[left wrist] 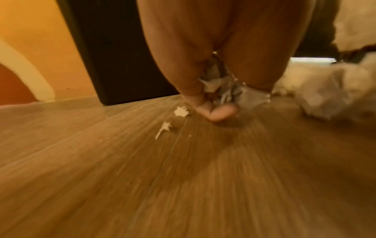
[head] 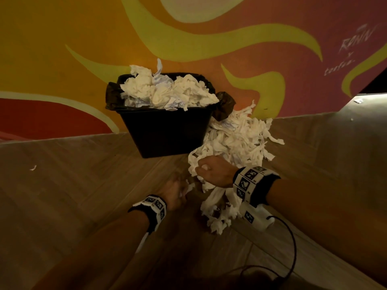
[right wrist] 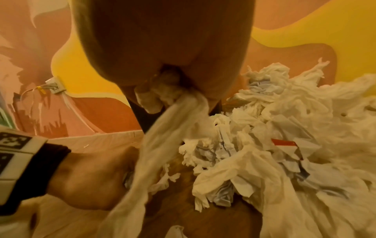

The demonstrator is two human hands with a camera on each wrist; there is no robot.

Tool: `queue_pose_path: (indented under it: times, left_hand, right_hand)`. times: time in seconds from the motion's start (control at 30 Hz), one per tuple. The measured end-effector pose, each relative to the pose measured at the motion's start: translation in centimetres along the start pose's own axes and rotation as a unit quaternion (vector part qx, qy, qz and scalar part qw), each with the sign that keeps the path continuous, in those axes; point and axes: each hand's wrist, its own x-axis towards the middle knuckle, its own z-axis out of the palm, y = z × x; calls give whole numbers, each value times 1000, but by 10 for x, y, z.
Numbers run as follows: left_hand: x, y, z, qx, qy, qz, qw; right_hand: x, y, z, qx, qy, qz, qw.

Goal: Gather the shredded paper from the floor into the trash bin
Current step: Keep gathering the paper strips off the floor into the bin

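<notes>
From the head view, a black trash bin (head: pixel 165 132) heaped with shredded paper (head: pixel 236 139) stands against a painted wall (head: pixel 62 49), more spilling across the floor (head: pixel 73 195) beside it; the left wrist view shows the left hand (left wrist: pixel 213 90) pinching scraps; the right wrist view shows the right hand (right wrist: pixel 167 67) clenched on a long strip.

Across the upper half of your head view runs a painted wall (head: pixel 62 49), orange with yellow-green swirls, red at the lower left and pink toward the upper right, where faint handwritten lettering (head: pixel 354 41) shows. Below it lies a wood-grain plank floor (head: pixel 73 195), dim toward the bottom of the frame. At the right edge, a bright strip of light (head: pixel 370 99) falls on the floor.
</notes>
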Motion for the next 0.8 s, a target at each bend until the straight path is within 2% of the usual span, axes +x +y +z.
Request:
queue_pose_path:
  times: [0.17, 0.3, 0.4, 0.53, 0.6, 0.7, 0.8]
  left_hand:
    - [-1, -1, -19, -91, 20, -46, 995]
    - [-5, -3, -39, -248, 67, -57, 965]
    - [-11, -7, -49, -344, 66, -61, 935]
    - [-17, -22, -57, -249, 94, -72, 961]
    - [-22, -30, -57, -247, 110, -100, 958]
    - [-30, -40, -55, -305, 96, -158, 934]
    - [-33, -53, -52, -262, 122, -180, 940]
  right_hand:
    - [-1, 1, 2, 114, -28, 41, 992]
    - [3, 1, 3, -20, -95, 23, 995]
    - [7, 9, 21, -139, -133, 7, 981]
    - [15, 34, 59, -229, -140, 10, 963]
    - [16, 47, 75, -237, -162, 22, 958]
    - [15, 56, 91, -262, -165, 17, 951]
    - [17, 55, 95, -251, -169, 4, 953]
